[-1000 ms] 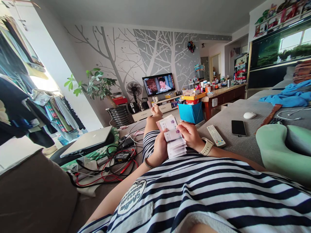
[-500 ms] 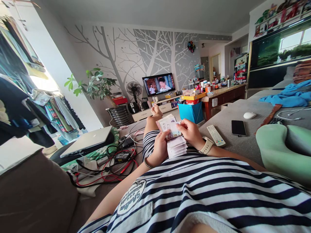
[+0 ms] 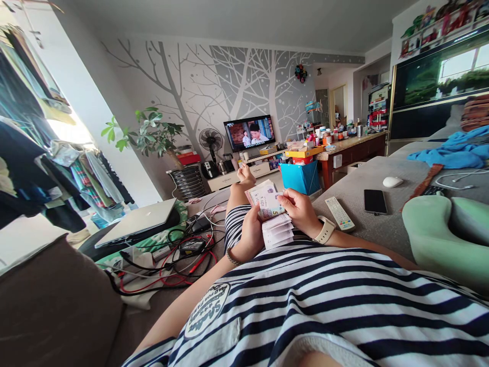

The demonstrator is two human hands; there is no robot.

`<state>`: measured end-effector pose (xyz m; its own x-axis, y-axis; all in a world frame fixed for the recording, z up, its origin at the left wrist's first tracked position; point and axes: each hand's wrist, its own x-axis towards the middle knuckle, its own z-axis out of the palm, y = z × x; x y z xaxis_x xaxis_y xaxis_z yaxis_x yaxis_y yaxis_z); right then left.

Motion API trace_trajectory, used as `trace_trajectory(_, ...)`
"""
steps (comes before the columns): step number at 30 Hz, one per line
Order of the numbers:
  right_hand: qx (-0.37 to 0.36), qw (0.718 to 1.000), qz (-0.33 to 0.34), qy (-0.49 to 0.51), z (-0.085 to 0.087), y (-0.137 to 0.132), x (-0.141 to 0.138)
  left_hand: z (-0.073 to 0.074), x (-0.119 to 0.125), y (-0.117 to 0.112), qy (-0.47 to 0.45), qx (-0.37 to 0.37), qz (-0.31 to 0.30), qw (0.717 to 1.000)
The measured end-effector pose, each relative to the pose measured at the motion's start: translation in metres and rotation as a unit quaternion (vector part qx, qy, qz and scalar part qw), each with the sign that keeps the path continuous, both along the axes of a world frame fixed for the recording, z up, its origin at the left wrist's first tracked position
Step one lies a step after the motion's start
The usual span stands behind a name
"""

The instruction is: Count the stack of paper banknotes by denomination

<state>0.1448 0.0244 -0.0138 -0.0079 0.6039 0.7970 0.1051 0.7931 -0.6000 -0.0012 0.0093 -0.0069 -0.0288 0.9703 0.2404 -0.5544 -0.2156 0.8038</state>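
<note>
the person lies back on a grey sofa (image 3: pixel 382 232) with legs stretched out, and both hands meet over the lap, above the striped shirt (image 3: pixel 324 306). the left hand (image 3: pixel 250 232) is closed round a thick wad of banknotes (image 3: pixel 269 200), its fingers wrapped round the middle of the wad from behind; that grip seems to bind the paper at one place while both ends hang free. the upper notes stand up and lean away from the body, and the lower ends (image 3: pixel 278 233) fan downward in loose layers toward the shirt. the right hand (image 3: pixel 301 211) is pinched on the right edge of the top notes, thumb on the face and fingers behind, probably because a single sheet lifts most easily from an edge. a pale watch (image 3: pixel 326 230) sits on the right wrist and a thin bracelet (image 3: pixel 231 258) on the left. on the sofa seat just beside the right forearm lies a remote control (image 3: pixel 340 214), with a dark phone (image 3: pixel 375 201) near it and a white mouse (image 3: pixel 392 181) farther toward the back, all within arm's reach. a green cushion (image 3: pixel 439 229) rests at the seat's right side. to the left, well apart from the hands, a laptop (image 3: pixel 137 221) lies closed beside a tangle of red and black cables (image 3: pixel 179 255). a television (image 3: pixel 250 132) is on against the far wall.
</note>
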Motion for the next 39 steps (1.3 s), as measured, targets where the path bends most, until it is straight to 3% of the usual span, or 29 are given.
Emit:
trace_trajectory(21,0.002,1.000,0.018,-0.003,-0.002,0.001,-0.001,0.000,-0.004,-0.005,0.069,0.036,0.009,0.997)
trace_trajectory(28,0.004,1.000,0.024,0.004,-0.003,0.001,-0.002,-0.001,-0.002,-0.003,0.049,0.025,0.004,0.998)
trace_trajectory(39,0.032,0.999,0.022,0.001,-0.002,-0.002,-0.001,0.003,-0.004,-0.013,0.107,0.060,0.036,0.992)
